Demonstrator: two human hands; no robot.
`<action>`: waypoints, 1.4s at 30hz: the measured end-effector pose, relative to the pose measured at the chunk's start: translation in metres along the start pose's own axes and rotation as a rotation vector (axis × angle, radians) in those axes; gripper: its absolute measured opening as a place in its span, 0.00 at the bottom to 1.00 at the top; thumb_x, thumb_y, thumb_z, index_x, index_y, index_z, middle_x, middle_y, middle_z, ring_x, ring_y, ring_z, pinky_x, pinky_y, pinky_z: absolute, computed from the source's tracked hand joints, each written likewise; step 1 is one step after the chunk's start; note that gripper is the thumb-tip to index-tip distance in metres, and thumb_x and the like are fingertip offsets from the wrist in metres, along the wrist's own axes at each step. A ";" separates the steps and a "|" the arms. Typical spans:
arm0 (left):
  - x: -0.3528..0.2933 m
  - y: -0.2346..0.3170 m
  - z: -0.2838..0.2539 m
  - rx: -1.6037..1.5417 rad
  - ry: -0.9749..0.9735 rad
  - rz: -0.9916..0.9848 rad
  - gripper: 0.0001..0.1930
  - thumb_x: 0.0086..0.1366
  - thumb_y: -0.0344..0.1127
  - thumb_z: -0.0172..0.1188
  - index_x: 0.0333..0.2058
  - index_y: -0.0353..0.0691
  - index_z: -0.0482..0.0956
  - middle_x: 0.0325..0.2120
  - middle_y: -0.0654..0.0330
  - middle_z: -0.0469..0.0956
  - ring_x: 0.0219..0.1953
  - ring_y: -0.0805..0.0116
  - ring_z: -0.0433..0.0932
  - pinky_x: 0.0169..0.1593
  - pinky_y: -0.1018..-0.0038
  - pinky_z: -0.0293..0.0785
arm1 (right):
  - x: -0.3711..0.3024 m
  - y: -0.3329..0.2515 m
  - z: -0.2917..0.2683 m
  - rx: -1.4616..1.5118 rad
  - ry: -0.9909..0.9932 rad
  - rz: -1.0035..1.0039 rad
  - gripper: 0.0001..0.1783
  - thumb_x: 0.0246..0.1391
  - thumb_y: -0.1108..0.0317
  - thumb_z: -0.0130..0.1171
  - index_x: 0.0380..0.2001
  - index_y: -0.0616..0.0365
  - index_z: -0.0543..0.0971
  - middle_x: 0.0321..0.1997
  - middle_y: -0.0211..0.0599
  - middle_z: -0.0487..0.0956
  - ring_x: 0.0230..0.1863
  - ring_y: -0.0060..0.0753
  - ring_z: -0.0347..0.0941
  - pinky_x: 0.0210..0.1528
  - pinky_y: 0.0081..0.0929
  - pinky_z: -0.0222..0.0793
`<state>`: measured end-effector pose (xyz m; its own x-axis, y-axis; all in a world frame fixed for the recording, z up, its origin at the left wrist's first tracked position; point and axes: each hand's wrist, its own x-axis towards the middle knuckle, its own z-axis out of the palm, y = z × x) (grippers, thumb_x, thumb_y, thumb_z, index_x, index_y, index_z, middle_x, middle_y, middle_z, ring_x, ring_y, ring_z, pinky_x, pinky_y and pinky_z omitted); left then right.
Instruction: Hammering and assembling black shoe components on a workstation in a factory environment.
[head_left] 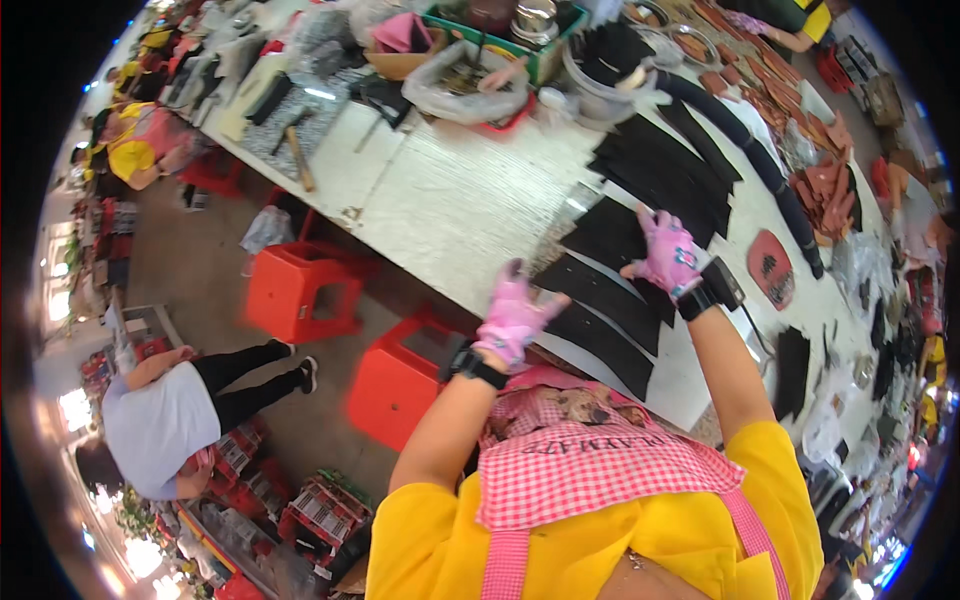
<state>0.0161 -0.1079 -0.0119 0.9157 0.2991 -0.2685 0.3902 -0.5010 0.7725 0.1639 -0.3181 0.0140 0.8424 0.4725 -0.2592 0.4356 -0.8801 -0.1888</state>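
Observation:
Both hands wear pink gloves with bare fingertips. My left hand (515, 317) is over the table's near edge, fingers apart and nothing in it, just left of a row of flat black strips (596, 338). My right hand (666, 255) has its fingers spread at the right side of those strips, above a dark piece; whether it touches that piece I cannot tell. Beyond it, more black pieces (665, 170) lie overlapped in a stack, their left edges uneven. The material looks like thin leather or cloth.
A padded dark tube (740, 135) curves along the right side. Farther off are a plastic-lined tub (465, 85), a bucket (610, 85) and a wooden-handled tool (299, 160). A red oval piece (771, 268) lies right. Red stools (300, 290) and a person (165, 420) are left.

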 end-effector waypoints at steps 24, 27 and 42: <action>-0.021 -0.025 0.074 0.200 0.052 -0.018 0.23 0.46 0.33 0.64 0.42 0.33 0.72 0.48 0.49 0.66 0.46 0.52 0.69 0.51 0.66 0.67 | -0.045 0.015 0.082 -0.237 0.228 -0.271 0.13 0.39 0.70 0.55 0.34 0.56 0.72 0.32 0.44 0.73 0.35 0.46 0.71 0.35 0.39 0.65; -0.023 -0.024 0.078 0.163 0.059 -0.002 0.20 0.45 0.33 0.64 0.39 0.33 0.73 0.47 0.50 0.66 0.44 0.52 0.71 0.48 0.66 0.68 | -0.065 -0.003 0.071 -0.149 0.206 -0.349 0.22 0.34 0.65 0.65 0.37 0.56 0.72 0.32 0.42 0.74 0.36 0.44 0.71 0.38 0.37 0.66; -0.032 -0.021 0.066 -0.347 0.109 0.057 0.20 0.51 0.37 0.63 0.40 0.32 0.75 0.26 0.59 0.76 0.29 0.69 0.73 0.35 0.70 0.71 | -0.076 0.028 0.069 0.502 -0.008 -0.238 0.19 0.43 0.67 0.57 0.41 0.62 0.75 0.37 0.56 0.76 0.42 0.54 0.72 0.48 0.39 0.67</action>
<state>-0.0149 -0.1609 -0.0574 0.9121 0.3725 -0.1712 0.2658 -0.2195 0.9387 0.0907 -0.3756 -0.0376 0.7356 0.6580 -0.1611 0.4075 -0.6197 -0.6707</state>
